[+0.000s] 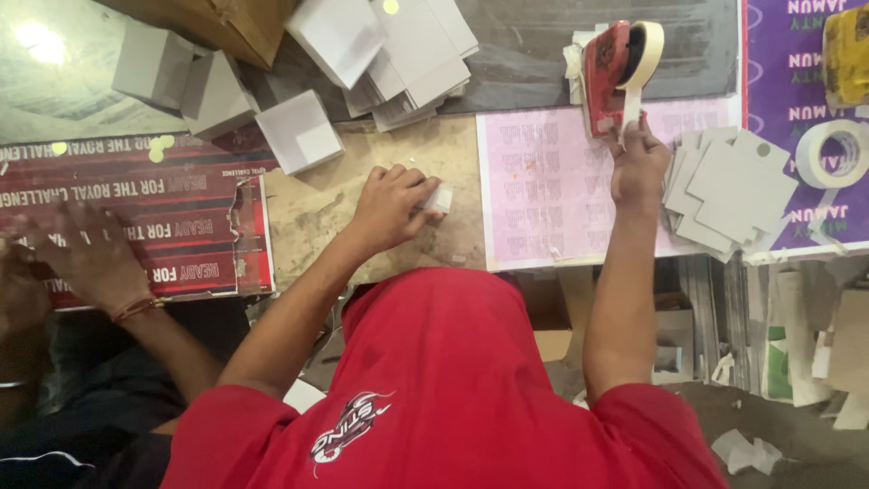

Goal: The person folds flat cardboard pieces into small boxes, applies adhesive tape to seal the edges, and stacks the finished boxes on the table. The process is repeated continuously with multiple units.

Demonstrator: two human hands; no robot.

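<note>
The left hand [389, 206] rests near the centre of the surface [380, 145], fingers curled down over a small white box [440, 198] that peeks out at its three o'clock side. The right hand [636, 163] is raised at about two o'clock from it, pinching the free end of a pale tape strip [631, 107] drawn down from a red tape dispenser [615, 63] at one o'clock. Below the right hand lies a pink printed sheet [543, 181]; a fan of grey card pieces [733, 190] sits at its three o'clock, with a loose tape roll [837, 154] beyond.

A likely slip: the strip could twist or stick to itself while it hangs between fingers and dispenser, since only its end is held. The small box could also shift under the left hand's loose cover, so the tape might land crooked. The dispenser seems to stand unsteadied and might tip if pulled.

Most of the box is hidden beneath the fingers, so its shape and open side are unclear. The dispenser's blade cannot be made out. At nine o'clock another person's blurred hand [90, 258] rests on a red printed carton [136, 217], its action unreadable. Grey folded boxes [299, 131] crowd twelve o'clock.
</note>
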